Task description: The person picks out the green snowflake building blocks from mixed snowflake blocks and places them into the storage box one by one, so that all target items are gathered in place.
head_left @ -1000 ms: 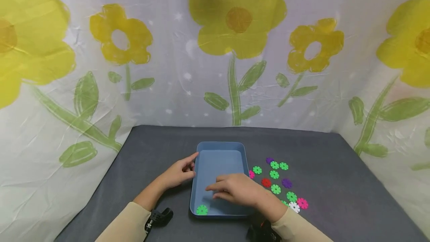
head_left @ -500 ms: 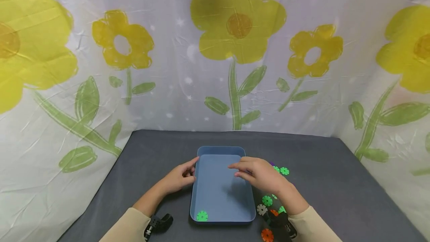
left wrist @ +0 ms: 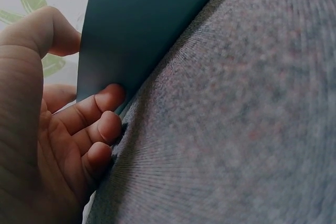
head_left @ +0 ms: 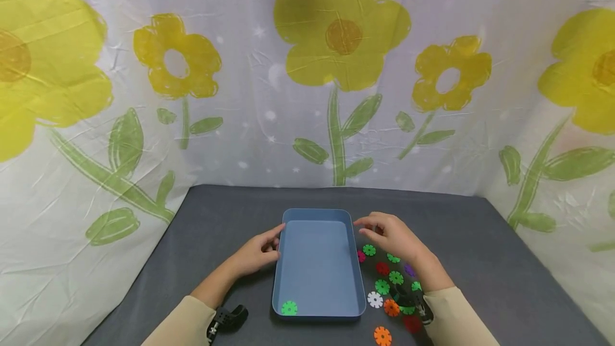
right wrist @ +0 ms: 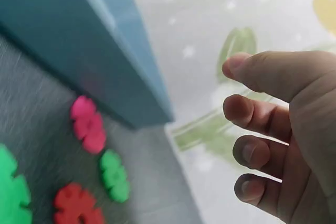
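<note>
At tray (head_left: 317, 266) L edge, L hand (head_left: 257, 252) holds; R hand (head_left: 390, 236) apart, nr

dark grey table (head_left: 230, 208): 1 blue tray (head_left: 317, 268); right of it, scattered notched discs (head_left: 396, 277), 2 orange, 1 white.

Head, left wrist and right wrist views: no text, label, brand, number or sign can be read on any surface, near or far, left or right.
</note>
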`<state>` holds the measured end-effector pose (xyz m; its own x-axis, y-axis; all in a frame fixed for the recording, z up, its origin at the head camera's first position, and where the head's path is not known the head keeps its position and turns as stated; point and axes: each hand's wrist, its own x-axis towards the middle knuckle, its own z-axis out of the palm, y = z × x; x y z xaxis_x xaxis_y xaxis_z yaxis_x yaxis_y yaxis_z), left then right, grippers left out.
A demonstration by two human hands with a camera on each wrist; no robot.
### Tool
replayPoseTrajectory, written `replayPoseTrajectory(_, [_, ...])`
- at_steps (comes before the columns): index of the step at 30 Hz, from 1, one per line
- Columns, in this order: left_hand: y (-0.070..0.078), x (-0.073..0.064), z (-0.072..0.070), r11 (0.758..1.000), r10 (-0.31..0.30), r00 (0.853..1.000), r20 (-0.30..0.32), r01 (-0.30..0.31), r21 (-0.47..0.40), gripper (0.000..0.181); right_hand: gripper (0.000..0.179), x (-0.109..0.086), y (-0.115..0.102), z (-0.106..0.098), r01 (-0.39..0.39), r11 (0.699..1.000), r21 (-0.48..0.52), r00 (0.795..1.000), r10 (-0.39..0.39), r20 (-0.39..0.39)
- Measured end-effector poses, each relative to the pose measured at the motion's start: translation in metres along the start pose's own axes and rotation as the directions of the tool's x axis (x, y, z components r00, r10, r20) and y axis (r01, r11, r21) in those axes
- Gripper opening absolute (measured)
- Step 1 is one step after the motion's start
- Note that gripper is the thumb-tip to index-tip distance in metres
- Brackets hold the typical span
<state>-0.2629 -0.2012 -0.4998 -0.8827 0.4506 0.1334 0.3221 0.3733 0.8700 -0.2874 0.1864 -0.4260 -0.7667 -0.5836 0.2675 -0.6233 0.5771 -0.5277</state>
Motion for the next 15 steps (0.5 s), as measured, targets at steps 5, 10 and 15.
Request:
replayPoseTrajectory(5, [-0.001,0.000,0.000,1.000,-0.001,1.000,-0.005,0.001,0.013,0.074,0.025,0.000,0.019,0.007,-0.056,0.998,0.017,0.998,0.055,0.024])
replayPoseTrajectory(10, [-0.006,0.001,-0.001,1.000,0.006,1.000,0.004,-0.006,0.005,0.075,0.024,-0.001,0.035,0.010,-0.097,0.995,-0.003,0.994,0.097,0.048])
replayPoseTrajectory(15, [-0.006,0.002,0.000,1.000,0.006,1.000,0.004,-0.006,0.002,0.074,0.022,-0.005,0.047,0.011,-0.125,0.991,-0.038,0.986,0.129,0.107])
